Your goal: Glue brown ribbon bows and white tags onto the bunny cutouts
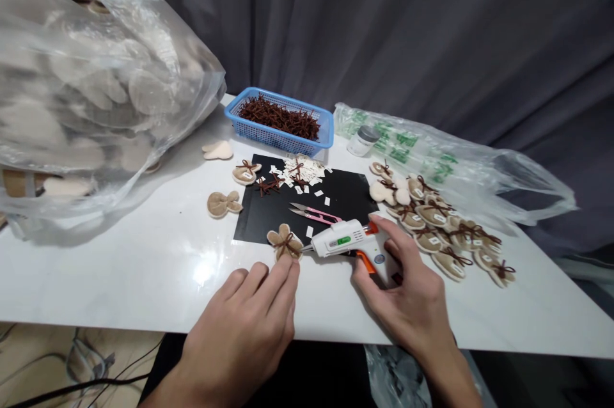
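In my right hand (407, 283) is a white glue gun (343, 238) with an orange trigger, its nozzle pointing left. My left hand (254, 309) pinches a small brown plush bunny shape (284, 236) with a brown bow at the front edge of a black mat (256, 210). The nozzle tip is right at the plush piece, beside my fingertips; whether it touches, I cannot tell. Behind the gun lie pink-handled thread snips (314, 211). Small white labels (304, 171) are heaped at the back of the mat, with loose brown bows (269, 185) beside them.
A blue basket (278, 136) of brown bows stands at the back. Finished-looking plush pieces (434, 216) pile up on the right, near a jar (363, 141) and a clear plastic bag (460, 152). A large bag (96, 88) of plush shapes fills the left.
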A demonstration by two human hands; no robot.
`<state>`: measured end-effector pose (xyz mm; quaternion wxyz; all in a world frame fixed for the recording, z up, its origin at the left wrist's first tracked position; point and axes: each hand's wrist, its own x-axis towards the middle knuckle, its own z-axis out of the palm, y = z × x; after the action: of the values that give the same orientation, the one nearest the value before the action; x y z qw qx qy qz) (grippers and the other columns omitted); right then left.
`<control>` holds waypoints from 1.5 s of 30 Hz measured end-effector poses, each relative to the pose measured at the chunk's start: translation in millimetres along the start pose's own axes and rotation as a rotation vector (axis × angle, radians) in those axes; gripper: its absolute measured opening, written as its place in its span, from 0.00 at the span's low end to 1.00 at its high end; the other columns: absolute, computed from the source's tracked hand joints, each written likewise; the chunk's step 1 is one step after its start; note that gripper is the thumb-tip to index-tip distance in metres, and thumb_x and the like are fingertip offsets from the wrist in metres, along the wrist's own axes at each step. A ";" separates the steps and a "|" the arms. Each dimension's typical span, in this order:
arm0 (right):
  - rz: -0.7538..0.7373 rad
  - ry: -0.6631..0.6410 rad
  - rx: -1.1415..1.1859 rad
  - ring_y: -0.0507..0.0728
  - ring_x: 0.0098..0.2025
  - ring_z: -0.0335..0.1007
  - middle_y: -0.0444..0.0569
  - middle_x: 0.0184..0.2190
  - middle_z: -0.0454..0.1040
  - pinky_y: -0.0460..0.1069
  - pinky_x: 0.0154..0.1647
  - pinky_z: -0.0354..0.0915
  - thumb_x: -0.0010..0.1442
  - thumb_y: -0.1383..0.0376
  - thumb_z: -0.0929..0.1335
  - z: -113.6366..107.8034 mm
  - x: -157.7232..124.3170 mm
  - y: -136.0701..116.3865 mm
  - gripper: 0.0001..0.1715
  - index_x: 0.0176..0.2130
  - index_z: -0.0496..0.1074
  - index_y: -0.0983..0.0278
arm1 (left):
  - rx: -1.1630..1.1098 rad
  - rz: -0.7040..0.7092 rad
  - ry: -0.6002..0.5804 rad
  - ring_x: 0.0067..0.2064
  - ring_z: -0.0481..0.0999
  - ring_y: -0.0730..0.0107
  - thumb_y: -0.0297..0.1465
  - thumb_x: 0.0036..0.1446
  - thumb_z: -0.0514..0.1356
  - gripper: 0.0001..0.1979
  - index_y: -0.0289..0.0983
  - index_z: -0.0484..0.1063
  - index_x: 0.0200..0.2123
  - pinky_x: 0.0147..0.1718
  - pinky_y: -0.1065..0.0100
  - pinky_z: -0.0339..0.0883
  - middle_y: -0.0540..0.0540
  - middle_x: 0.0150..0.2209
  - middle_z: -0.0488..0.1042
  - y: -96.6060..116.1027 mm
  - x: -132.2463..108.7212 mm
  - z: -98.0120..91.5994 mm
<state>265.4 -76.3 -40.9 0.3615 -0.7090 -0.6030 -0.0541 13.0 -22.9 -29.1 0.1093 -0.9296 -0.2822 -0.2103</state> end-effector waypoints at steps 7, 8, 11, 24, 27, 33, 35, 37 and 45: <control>-0.008 0.007 -0.023 0.53 0.27 0.77 0.48 0.43 0.85 0.45 0.23 0.71 0.66 0.62 0.71 -0.6 1.2 -0.6 0.33 0.68 0.70 0.56 | 0.000 0.004 -0.002 0.45 0.76 0.54 0.25 0.68 0.59 0.22 0.27 0.76 0.63 0.41 0.55 0.66 0.37 0.57 0.82 0.7 -0.8 -0.9; -0.005 0.011 -0.020 0.53 0.26 0.77 0.48 0.43 0.85 0.46 0.23 0.71 0.66 0.62 0.71 -0.4 1.2 -0.3 0.33 0.68 0.70 0.56 | 0.001 0.005 -0.002 0.45 0.76 0.53 0.25 0.68 0.59 0.22 0.27 0.76 0.63 0.41 0.55 0.66 0.37 0.57 0.82 1.0 -1.0 -1.1; 0.007 0.019 -0.016 0.55 0.29 0.79 0.49 0.46 0.85 0.47 0.26 0.74 0.66 0.62 0.71 0.3 1.1 1.0 0.33 0.68 0.69 0.55 | 0.002 0.004 -0.004 0.45 0.75 0.53 0.25 0.68 0.59 0.22 0.27 0.75 0.63 0.42 0.55 0.65 0.37 0.57 0.82 1.4 -1.2 -1.0; 0.016 0.018 -0.039 0.56 0.35 0.83 0.51 0.51 0.84 0.47 0.28 0.75 0.65 0.62 0.71 -0.3 1.6 1.8 0.33 0.68 0.70 0.55 | -0.010 -0.006 -0.006 0.46 0.75 0.53 0.25 0.70 0.56 0.21 0.28 0.76 0.62 0.42 0.54 0.65 0.39 0.58 0.83 0.7 0.1 -1.0; 0.006 0.022 -0.046 0.56 0.32 0.82 0.51 0.51 0.84 0.47 0.27 0.75 0.66 0.61 0.71 -0.2 1.4 2.1 0.33 0.68 0.69 0.55 | -0.016 -0.008 -0.006 0.46 0.75 0.53 0.25 0.70 0.57 0.21 0.28 0.76 0.62 0.42 0.54 0.66 0.39 0.58 0.83 0.9 0.4 -0.9; 0.002 0.032 -0.043 0.55 0.30 0.80 0.50 0.50 0.84 0.47 0.28 0.74 0.66 0.62 0.71 -0.2 0.5 2.4 0.33 0.68 0.69 0.55 | -0.006 -0.012 0.000 0.47 0.75 0.53 0.26 0.69 0.58 0.21 0.28 0.76 0.63 0.43 0.55 0.65 0.40 0.58 0.83 1.5 0.0 -1.4; -0.007 0.033 -0.045 0.54 0.28 0.78 0.49 0.48 0.85 0.47 0.27 0.73 0.66 0.63 0.71 -0.3 0.6 2.1 0.33 0.68 0.69 0.56 | -0.008 -0.017 0.001 0.47 0.75 0.54 0.26 0.69 0.57 0.21 0.29 0.76 0.62 0.43 0.55 0.65 0.40 0.57 0.83 1.4 0.2 -1.5; -0.013 0.036 -0.050 0.53 0.26 0.75 0.48 0.45 0.85 0.47 0.25 0.70 0.66 0.63 0.71 -0.6 0.9 1.6 0.33 0.68 0.69 0.56 | -0.010 -0.017 0.000 0.46 0.75 0.54 0.26 0.69 0.57 0.21 0.29 0.76 0.62 0.43 0.55 0.65 0.41 0.57 0.83 1.3 0.4 -1.3; -0.061 0.075 -0.097 0.54 0.25 0.75 0.48 0.44 0.85 0.48 0.24 0.67 0.67 0.64 0.71 1.3 -1.6 4.8 0.32 0.68 0.69 0.55 | -0.009 -0.021 0.000 0.46 0.76 0.55 0.25 0.68 0.58 0.22 0.29 0.76 0.63 0.43 0.55 0.66 0.41 0.57 0.83 1.3 -0.9 0.1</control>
<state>268.8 -77.0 -44.8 0.3470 -0.7045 -0.6072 -0.1207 13.1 -24.4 -29.7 0.1028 -0.9272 -0.2908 -0.2127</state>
